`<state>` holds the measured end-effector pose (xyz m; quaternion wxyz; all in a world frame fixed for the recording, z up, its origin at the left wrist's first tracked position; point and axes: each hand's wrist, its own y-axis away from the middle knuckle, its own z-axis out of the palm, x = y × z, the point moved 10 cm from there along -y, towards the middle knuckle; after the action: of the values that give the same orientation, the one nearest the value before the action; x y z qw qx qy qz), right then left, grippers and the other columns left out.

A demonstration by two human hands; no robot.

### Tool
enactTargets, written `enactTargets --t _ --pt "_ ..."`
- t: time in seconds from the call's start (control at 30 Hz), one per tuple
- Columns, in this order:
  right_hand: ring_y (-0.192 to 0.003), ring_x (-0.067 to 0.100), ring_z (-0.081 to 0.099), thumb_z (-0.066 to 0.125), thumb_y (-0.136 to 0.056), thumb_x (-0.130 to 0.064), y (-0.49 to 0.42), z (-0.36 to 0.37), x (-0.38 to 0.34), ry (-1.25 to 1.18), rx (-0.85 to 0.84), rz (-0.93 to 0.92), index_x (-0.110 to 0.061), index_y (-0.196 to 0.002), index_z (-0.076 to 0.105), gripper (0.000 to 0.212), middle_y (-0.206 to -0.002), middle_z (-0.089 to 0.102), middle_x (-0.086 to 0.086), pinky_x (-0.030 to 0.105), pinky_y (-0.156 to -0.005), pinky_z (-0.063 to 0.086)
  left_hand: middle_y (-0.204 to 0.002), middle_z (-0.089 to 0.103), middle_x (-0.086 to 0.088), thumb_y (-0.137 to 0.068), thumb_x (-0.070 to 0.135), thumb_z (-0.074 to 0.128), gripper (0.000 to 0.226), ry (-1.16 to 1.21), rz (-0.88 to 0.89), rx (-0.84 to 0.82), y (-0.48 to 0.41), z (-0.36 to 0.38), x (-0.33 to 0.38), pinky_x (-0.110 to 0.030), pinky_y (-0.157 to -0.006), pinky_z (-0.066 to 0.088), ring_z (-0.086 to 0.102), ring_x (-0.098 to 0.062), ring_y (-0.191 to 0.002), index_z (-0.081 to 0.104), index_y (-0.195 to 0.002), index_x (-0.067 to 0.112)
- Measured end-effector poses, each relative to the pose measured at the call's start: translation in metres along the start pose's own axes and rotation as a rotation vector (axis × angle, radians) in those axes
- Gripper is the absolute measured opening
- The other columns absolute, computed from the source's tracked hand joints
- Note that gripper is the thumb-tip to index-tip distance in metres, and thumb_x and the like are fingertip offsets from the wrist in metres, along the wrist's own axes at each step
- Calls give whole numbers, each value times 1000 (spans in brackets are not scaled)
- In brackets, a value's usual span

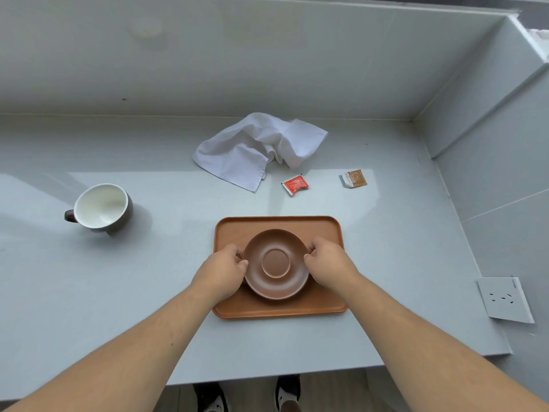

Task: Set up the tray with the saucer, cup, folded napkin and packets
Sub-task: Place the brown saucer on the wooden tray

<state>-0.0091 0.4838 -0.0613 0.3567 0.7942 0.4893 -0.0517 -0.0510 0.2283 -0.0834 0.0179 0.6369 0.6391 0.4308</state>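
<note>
A brown saucer lies in the middle of the orange-brown tray. My left hand pinches its left rim and my right hand pinches its right rim. A dark cup with a white inside stands far left on the counter, handle pointing left. The white napkin lies crumpled behind the tray. A red packet and a brown packet lie on the counter to the napkin's right.
The grey counter ends in a back wall and a right side wall. A white socket plate sits on the right wall near the counter's front corner. My shoes show below the front edge.
</note>
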Motion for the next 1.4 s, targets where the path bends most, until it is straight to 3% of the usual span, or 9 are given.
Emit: enactTargets --t 0.6,0.83,1.17,1.3,1.4 --pt "-81 21 63 52 -92 -19 1 2 11 -26 -24 -29 -18 -90 56 5 -85 67 0 37 -70 54 -97 72 6 -100 37 53 19 8 -49 41 3 11 -2 -41 -86 58 71 -20 -87 59 -115 27" --pt "-73 16 57 52 -94 -20 -1 3 13 -55 -23 -52 -18 -89 54 6 -82 63 -1 32 -59 46 -104 72 4 -102 37 51 23 -11 -65 94 5 9 5 -37 -81 56 70 -21 -89 57 -121 26" --pt "-86 26 61 49 -96 -22 -1 4 9 -4 -62 -14 -16 -99 54 9 -94 65 3 38 -74 54 -86 72 8 -96 38 50 7 2 -32 42 -6 11 1 -37 -76 57 69 -16 -80 55 -97 32" --pt "-83 25 61 49 -97 -25 4 3 9 61 -36 33 -18 -102 51 9 -93 65 1 37 -70 53 -81 71 12 -89 45 56 11 -16 -6 16 -9 4 1 -32 -71 54 67 -11 -80 57 -87 34" --pt "-82 25 59 51 -95 -32 5 -16 -2 135 79 29 -22 -112 52 20 -97 65 -1 33 -62 46 -80 70 17 -84 55 60 21 -33 -2 75 -9 -20 1 -28 -65 50 64 -3 -78 60 -85 35"
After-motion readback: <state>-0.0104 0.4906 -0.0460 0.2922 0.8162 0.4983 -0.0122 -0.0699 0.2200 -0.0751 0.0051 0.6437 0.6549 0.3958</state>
